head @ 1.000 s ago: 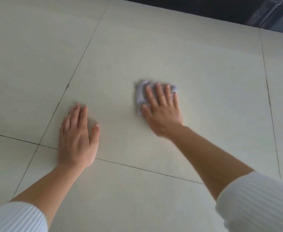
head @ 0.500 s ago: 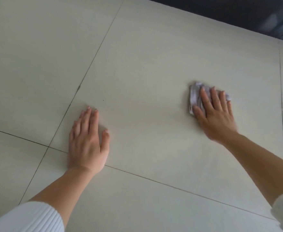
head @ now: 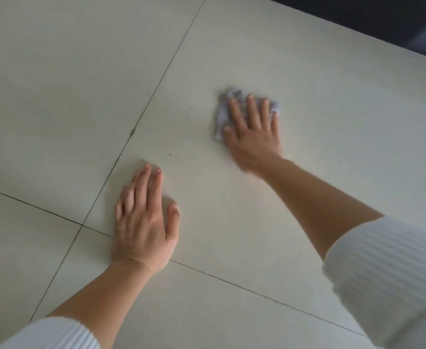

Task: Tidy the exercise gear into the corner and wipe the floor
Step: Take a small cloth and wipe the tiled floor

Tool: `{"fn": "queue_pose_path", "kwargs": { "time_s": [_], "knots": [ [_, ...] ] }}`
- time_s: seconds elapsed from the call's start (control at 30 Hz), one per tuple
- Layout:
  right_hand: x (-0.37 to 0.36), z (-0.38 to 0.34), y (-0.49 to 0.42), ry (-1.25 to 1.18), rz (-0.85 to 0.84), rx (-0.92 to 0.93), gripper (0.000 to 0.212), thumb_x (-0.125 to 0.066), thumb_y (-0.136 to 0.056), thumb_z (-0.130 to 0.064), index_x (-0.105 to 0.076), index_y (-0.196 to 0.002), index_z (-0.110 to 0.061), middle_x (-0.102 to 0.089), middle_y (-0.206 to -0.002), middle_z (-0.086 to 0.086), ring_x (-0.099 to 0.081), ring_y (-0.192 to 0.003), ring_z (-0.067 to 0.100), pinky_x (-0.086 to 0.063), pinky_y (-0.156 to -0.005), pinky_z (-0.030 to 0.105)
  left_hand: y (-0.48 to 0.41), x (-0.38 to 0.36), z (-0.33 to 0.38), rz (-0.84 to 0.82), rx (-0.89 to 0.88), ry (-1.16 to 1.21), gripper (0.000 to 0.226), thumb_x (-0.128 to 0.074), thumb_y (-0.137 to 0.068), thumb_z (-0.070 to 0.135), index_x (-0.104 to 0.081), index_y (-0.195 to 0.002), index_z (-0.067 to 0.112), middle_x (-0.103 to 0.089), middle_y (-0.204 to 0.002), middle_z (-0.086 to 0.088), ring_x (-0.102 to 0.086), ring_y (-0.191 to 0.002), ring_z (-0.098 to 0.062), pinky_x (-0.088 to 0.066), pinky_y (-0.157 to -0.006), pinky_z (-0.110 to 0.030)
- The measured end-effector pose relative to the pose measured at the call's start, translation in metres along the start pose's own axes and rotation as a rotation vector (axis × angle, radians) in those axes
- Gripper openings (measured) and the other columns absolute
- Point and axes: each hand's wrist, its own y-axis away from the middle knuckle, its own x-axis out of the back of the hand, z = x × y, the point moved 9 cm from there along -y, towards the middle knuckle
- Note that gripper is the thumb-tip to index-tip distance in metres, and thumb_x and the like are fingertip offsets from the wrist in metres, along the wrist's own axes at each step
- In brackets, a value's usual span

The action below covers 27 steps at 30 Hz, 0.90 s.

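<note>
On the pale tiled floor (head: 332,159), in the head view, the person leans on both hands. The left hand (head: 144,222) lies flat, palm down, with straight fingers close together and the thumb a little apart; it holds nothing and covers a grout line (head: 232,282) near the crossing of four tiles. The right hand (head: 252,132) is farther away and slightly blurred. Its fingers are straight and spread, and they press a small crumpled grey cloth (head: 222,114) against the tile, without curling around it. The cloth shows beyond the fingertips and beside the thumb. Both arms come out of white ribbed sleeves (head: 388,273). A dark strip (head: 358,18) borders the floor at the top right; what it is, one cannot tell.
</note>
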Motion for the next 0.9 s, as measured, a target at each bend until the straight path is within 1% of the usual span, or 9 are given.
{"fn": "queue_pose_path", "kwargs": {
  "time_s": [0.13, 0.2, 0.27, 0.37, 0.5, 0.57, 0.63, 0.73, 0.9],
  "knots": [
    [-0.017, -0.03, 0.064, 0.166, -0.082, 0.473, 0.061, -0.006, -0.097, -0.053, 0.012, -0.15, -0.028, 0.012, -0.16, 0.0, 0.018, -0.145, 0.026, 0.013, -0.118, 0.04, 0.0, 0.001, 0.002, -0.006, -0.002, 0.002, 0.064, -0.029, -0.087, 0.04, -0.033, -0.144, 0.01, -0.029, -0.153, -0.01, -0.026, -0.135, -0.026, -0.023, -0.105, -0.041],
    [-0.021, 0.001, 0.074, 0.219, -0.093, 0.504, 0.067, -0.001, -0.096, -0.058, 0.006, -0.151, -0.02, 0.004, -0.16, 0.002, 0.009, -0.147, 0.026, 0.008, -0.119, 0.037, 0.001, 0.001, 0.002, -0.006, 0.003, 0.001, 0.064, -0.03, -0.087, 0.04, -0.033, -0.144, 0.01, -0.029, -0.153, -0.01, -0.026, -0.134, -0.026, -0.023, -0.104, -0.04],
    [-0.002, 0.053, 0.054, 0.186, -0.007, 0.251, 0.079, -0.001, -0.094, -0.062, -0.006, -0.152, -0.009, -0.008, -0.16, 0.013, -0.002, -0.148, 0.031, 0.002, -0.119, 0.038, 0.0, 0.004, 0.003, -0.002, 0.0, 0.01, 0.064, -0.03, -0.087, 0.04, -0.034, -0.143, 0.009, -0.031, -0.152, -0.011, -0.026, -0.132, -0.027, -0.023, -0.102, -0.04],
    [0.024, 0.119, 0.014, 0.076, 0.082, -0.168, 0.078, -0.015, -0.095, -0.059, -0.005, -0.153, -0.009, -0.002, -0.161, 0.013, 0.002, -0.148, 0.031, 0.001, -0.12, 0.043, -0.002, 0.003, 0.005, -0.007, -0.002, 0.007, 0.063, -0.03, -0.087, 0.039, -0.036, -0.142, 0.008, -0.033, -0.151, -0.012, -0.028, -0.131, -0.027, -0.022, -0.103, -0.04],
    [0.041, 0.14, -0.036, -0.128, 0.125, -0.511, 0.073, -0.022, -0.098, -0.051, 0.002, -0.153, -0.011, 0.008, -0.161, 0.009, 0.013, -0.147, 0.029, 0.009, -0.117, 0.044, -0.001, 0.002, 0.007, -0.024, -0.006, 0.011, 0.063, -0.031, -0.087, 0.038, -0.035, -0.143, 0.009, -0.032, -0.152, -0.011, -0.029, -0.133, -0.027, -0.021, -0.106, -0.039],
    [0.043, 0.129, -0.061, -0.152, 0.115, -0.559, 0.072, -0.021, -0.097, -0.05, 0.004, -0.153, -0.011, 0.01, -0.161, 0.008, 0.016, -0.146, 0.03, 0.011, -0.116, 0.045, -0.001, 0.001, 0.006, -0.029, -0.007, 0.01, 0.063, -0.032, -0.087, 0.038, -0.034, -0.143, 0.009, -0.031, -0.152, -0.011, -0.029, -0.134, -0.026, -0.02, -0.107, -0.039],
    [0.042, 0.095, -0.084, -0.134, 0.083, -0.466, 0.07, -0.018, -0.098, -0.052, 0.004, -0.153, -0.015, 0.011, -0.161, 0.008, 0.016, -0.146, 0.031, 0.011, -0.116, 0.046, -0.002, 0.001, 0.005, -0.032, -0.011, 0.007, 0.063, -0.034, -0.087, 0.037, -0.035, -0.143, 0.009, -0.032, -0.152, -0.011, -0.029, -0.134, -0.026, -0.02, -0.108, -0.039],
    [0.024, 0.011, -0.098, -0.079, -0.002, -0.179, 0.065, -0.011, -0.098, -0.054, 0.008, -0.153, -0.024, 0.015, -0.16, 0.006, 0.02, -0.145, 0.03, 0.012, -0.117, 0.046, -0.003, 0.0, 0.002, -0.041, -0.006, 0.002, 0.063, -0.035, -0.087, 0.037, -0.035, -0.143, 0.009, -0.032, -0.152, -0.01, -0.028, -0.134, -0.025, -0.019, -0.109, -0.039],
    [-0.003, -0.082, -0.062, 0.042, -0.088, 0.225, 0.06, -0.007, -0.099, -0.05, 0.011, -0.152, -0.026, 0.015, -0.16, 0.006, 0.018, -0.145, 0.03, 0.012, -0.116, 0.043, -0.003, -0.002, 0.0, -0.061, 0.004, -0.002, 0.064, -0.035, -0.086, 0.038, -0.034, -0.144, 0.01, -0.032, -0.152, -0.01, -0.029, -0.135, -0.025, -0.019, -0.11, -0.039]
  ]
}}
